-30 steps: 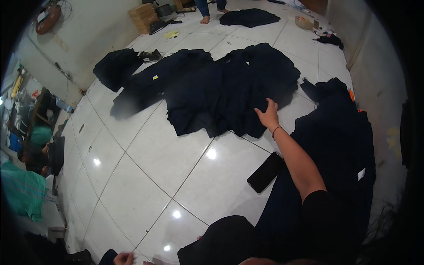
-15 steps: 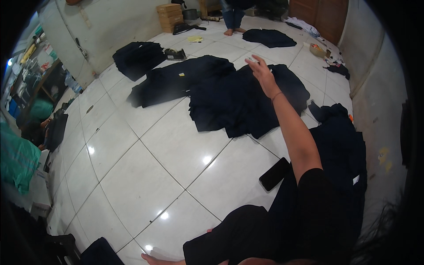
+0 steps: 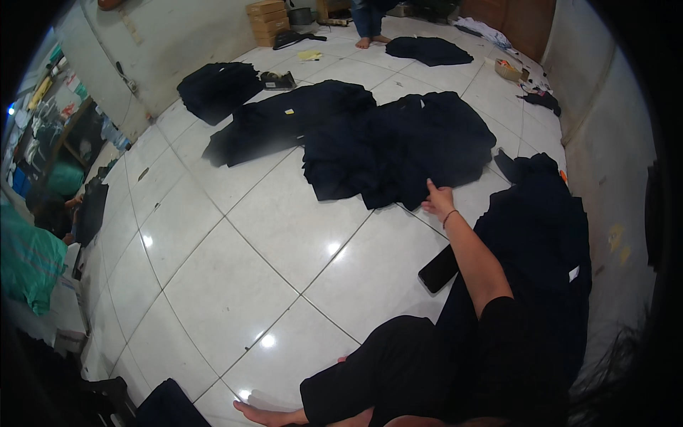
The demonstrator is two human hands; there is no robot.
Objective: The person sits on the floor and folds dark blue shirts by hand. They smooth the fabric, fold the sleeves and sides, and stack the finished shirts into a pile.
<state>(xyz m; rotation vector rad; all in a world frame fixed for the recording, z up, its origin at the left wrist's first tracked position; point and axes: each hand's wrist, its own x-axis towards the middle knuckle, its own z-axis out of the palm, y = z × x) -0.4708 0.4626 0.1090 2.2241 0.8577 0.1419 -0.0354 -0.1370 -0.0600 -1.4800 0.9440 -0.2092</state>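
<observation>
My right hand (image 3: 439,199) is at the near edge of a large spread pile of dark navy cloth (image 3: 395,142), index finger stretched onto it and thumb apart. A long navy pile (image 3: 530,242) lies under and beside my arm, with a black phone (image 3: 434,274) at its left. Another navy pile (image 3: 284,121) with a small yellow label sits behind. A folded dark cloth (image 3: 163,406) is at the bottom left, near my bare foot (image 3: 260,416). My left hand is not in view.
A person's legs (image 3: 370,28) stand at the back beside a navy pile (image 3: 427,50). Cardboard boxes (image 3: 260,25), a basket (image 3: 509,69) and another navy stack (image 3: 217,92) line the back. A person (image 3: 50,206) is at left, near a green sack (image 3: 28,263). A wall (image 3: 605,178) bounds the right.
My right hand reached up over the middle pile, then came back down to its near edge. My left hand, seen at the bottom left one second ago, has left the view.
</observation>
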